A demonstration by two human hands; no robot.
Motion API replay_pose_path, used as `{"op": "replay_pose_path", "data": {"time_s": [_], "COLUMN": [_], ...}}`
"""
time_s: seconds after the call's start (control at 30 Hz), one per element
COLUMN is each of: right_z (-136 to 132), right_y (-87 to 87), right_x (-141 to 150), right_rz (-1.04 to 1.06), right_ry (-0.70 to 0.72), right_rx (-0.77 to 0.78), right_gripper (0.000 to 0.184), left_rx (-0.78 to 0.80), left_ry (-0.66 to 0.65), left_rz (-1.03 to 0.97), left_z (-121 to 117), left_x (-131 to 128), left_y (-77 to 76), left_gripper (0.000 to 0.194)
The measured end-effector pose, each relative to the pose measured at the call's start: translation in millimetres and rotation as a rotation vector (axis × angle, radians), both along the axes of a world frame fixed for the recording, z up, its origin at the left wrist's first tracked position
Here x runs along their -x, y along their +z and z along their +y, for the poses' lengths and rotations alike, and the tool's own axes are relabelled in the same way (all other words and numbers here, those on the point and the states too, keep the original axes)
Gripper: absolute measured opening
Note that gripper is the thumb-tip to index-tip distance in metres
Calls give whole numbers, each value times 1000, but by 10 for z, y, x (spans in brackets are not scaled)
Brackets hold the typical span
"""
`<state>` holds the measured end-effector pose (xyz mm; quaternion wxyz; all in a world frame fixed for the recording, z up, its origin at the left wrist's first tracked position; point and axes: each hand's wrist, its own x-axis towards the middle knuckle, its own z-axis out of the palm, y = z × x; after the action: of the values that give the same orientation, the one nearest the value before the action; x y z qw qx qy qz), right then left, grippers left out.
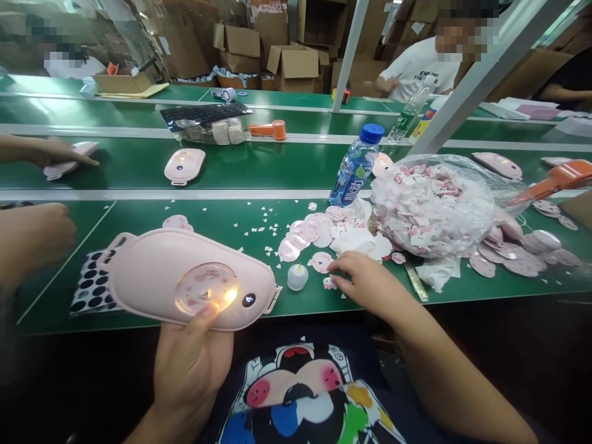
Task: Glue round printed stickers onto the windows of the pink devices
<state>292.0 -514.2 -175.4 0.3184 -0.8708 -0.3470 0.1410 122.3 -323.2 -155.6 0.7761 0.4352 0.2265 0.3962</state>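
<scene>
My left hand (192, 364) grips a pink oval device (185, 277) from below, thumb pressed on its round glossy sticker near a small dark button. The device hovers over the green table's near edge (139, 317). My right hand (365, 280) rests on the table with fingers curled, pinching at a small round pink sticker (329, 283). A small white dome light (297, 276) stands between the device and my right hand. Round pink stickers (308, 231) and torn scraps lie scattered just beyond.
A clear bag of sticker scraps (435, 206) and a blue-capped water bottle (357, 165) stand at right. A dotted cloth (90, 287) lies under the device. Another pink device (184, 165) rides the belt. Other people's hands (37, 237) work at left; a person sits opposite.
</scene>
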Motion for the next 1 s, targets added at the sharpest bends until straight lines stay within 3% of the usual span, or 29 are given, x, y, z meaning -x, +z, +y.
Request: {"op": "replay_pose_path", "data": {"time_s": [0.23,0.53,0.6,0.77,0.9,1.0], "right_z": [38,7,-14,-44,-32,-9], "right_y": [-139,-25,25,170,313,401], "right_x": [84,127,141,190,274,340], "right_rz": [-77,-22,80,396,531,517], "right_ry": [105,100,63,-81,-148,-174], "right_rx": [264,208,52,-544,-867,-1005], "right_gripper": [15,17,28,33,39,37], "left_rx": [18,16,19,34,16,-83], "left_ry": [-25,-12,0,-5,4,-39], "left_rz": [-21,-24,-11,43,78,85], "left_z": [16,15,18,16,53,105], "left_x": [-27,43,41,22,36,63], "left_y": [-55,-30,-29,7,5,-47], "left_gripper": [46,44,45,48,56,58]}}
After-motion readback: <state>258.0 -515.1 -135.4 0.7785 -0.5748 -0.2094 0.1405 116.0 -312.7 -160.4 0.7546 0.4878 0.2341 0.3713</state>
